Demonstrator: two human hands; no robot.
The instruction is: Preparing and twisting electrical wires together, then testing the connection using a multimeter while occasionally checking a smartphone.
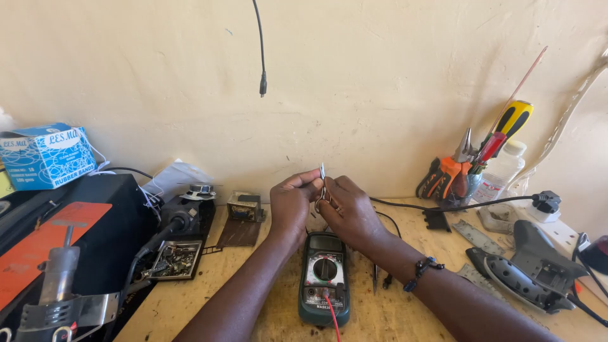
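Head view: left hand (292,201) and right hand (351,209) meet above the multimeter (324,277) on the worktop (405,310), fingers of both pinched shut on small tweezers (322,183) held upright between them.

Two hands (294,206), one multimeter (324,278), one blue box (47,155), one bottle (503,168).

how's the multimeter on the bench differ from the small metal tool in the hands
The multimeter lies flat on the wooden bench, untouched between the forearms; the small metal tool is held upright above it by the left hand and right hand. The multimeter is broad, dark green, with a dial and a red lead; the tool is thin, bare and silvery. Both sit at the centre of the view.
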